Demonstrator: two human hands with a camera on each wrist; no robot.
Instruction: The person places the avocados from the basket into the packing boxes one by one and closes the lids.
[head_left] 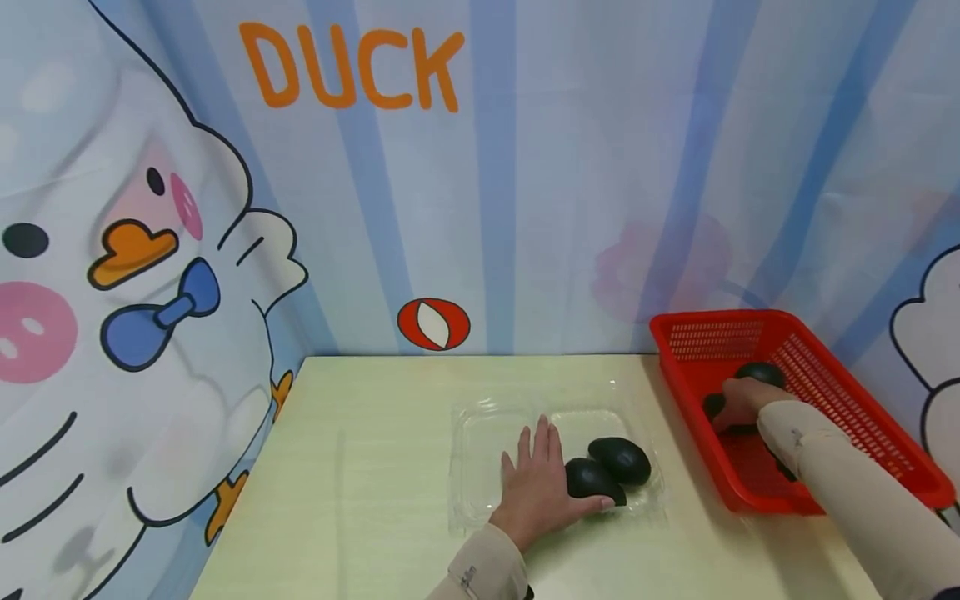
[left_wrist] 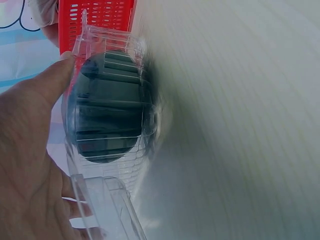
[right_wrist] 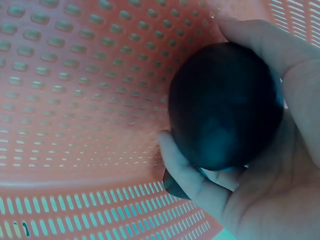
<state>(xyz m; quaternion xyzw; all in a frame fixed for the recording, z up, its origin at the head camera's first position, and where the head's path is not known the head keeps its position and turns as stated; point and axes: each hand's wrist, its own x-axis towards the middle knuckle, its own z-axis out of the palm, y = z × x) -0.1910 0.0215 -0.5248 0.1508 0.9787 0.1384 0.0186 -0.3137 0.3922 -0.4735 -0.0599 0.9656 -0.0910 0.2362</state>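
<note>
Desk (head_left: 390, 467): clamshell container (head_left: 480, 467) beneath left fingers (head_left: 542, 437); in it, two avocados (head_left: 619, 461), right of those fingers. Basket (head_left: 832, 375): farther right; right fingers (right_wrist: 192, 181) inside, round another avocado (right_wrist: 225, 105). Curtain (head_left: 562, 183): behind.

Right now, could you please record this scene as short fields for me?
left hand: fingers spread, at the clear tray
right hand: in the red basket, gripping a dark egg-shaped object
tray contents: two dark ovals, side by side
basket also holds: another dark object, partly hidden
surface: pale table
backdrop: striped, printed "DUCK"
</note>
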